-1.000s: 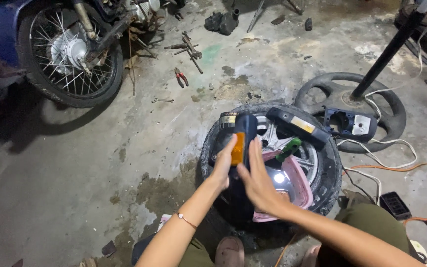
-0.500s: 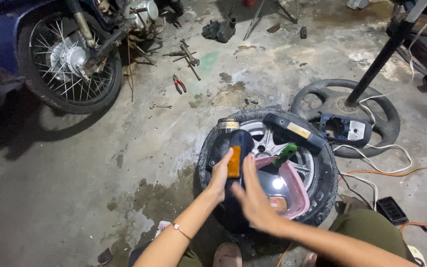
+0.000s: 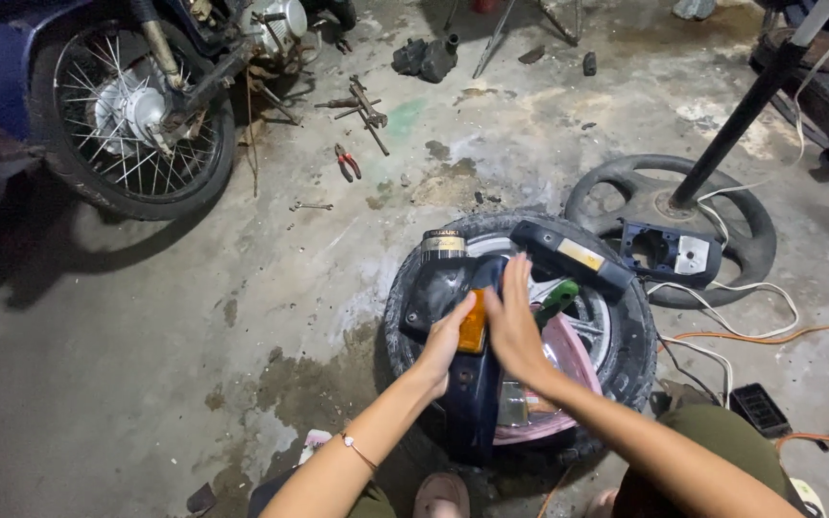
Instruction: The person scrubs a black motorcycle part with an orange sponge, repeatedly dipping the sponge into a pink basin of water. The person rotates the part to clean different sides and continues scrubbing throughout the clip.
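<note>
A dark blue motorcycle handlebar cover [image 3: 477,384] with an orange turn-signal lens [image 3: 473,326] lies on a tyre [image 3: 626,326] on the concrete floor. My left hand [image 3: 445,338] grips the cover's left side at the orange lens. My right hand [image 3: 514,321] lies flat with fingers stretched on the cover's upper middle, beside a green-handled tool [image 3: 558,297]. A pink bowl-shaped part [image 3: 568,369] sits inside the tyre under the cover. The black handlebar grip [image 3: 568,257] with a yellow label sticks out to the upper right.
A motorcycle's spoked wheel [image 3: 136,120] stands at the upper left. Red-handled pliers [image 3: 347,163] and other tools lie on the floor. A second tyre [image 3: 674,230] holds a black pole and a blue panel; white and orange cables [image 3: 750,331] trail at right.
The view has shifted slightly. My right hand has slid up and left along the cover; my left hand stays at the orange lens.
</note>
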